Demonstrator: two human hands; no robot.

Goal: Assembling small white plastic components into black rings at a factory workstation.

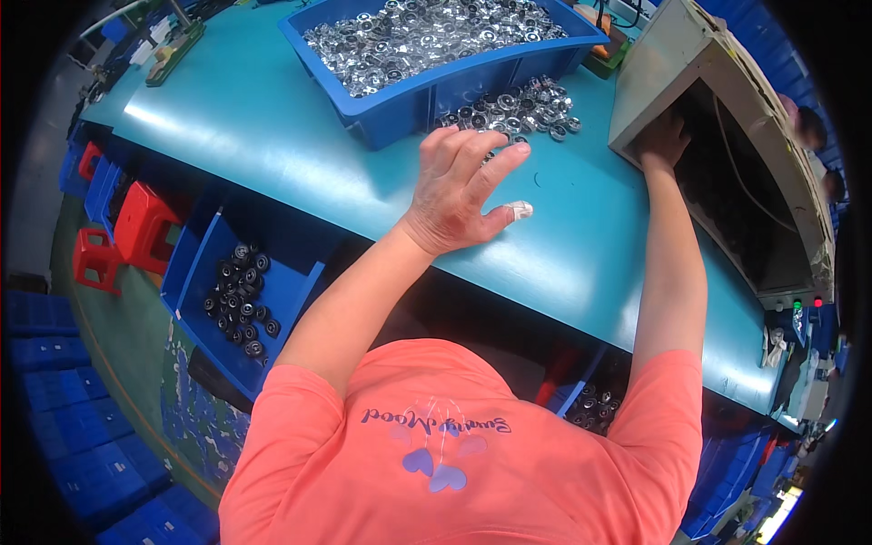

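A blue bin (427,86) at the far edge of the teal tabletop (272,127) is heaped with small silvery ring-shaped metal parts (427,36). Just in front of it a loose pile of the same parts (518,107) lies on the tabletop. Below the near edge, a lower blue tray (272,300) holds a scatter of dark ring parts (241,300), and another tray (590,409) by the person's right side shows a few more (mostly hidden by the orange shirt).

The left hand (459,191) rests palm down, fingers spread, its fingertips touching the near edge of the loose pile; the thumb tip wears a pale wrap. The right hand (663,138) reaches into the dark opening of a grey machine housing (681,64); whether its grip is closed or open cannot be told, since the fingers vanish in shadow.

Red stools (136,227) and stacked blue crates (64,391) stand on the green floor to the left.
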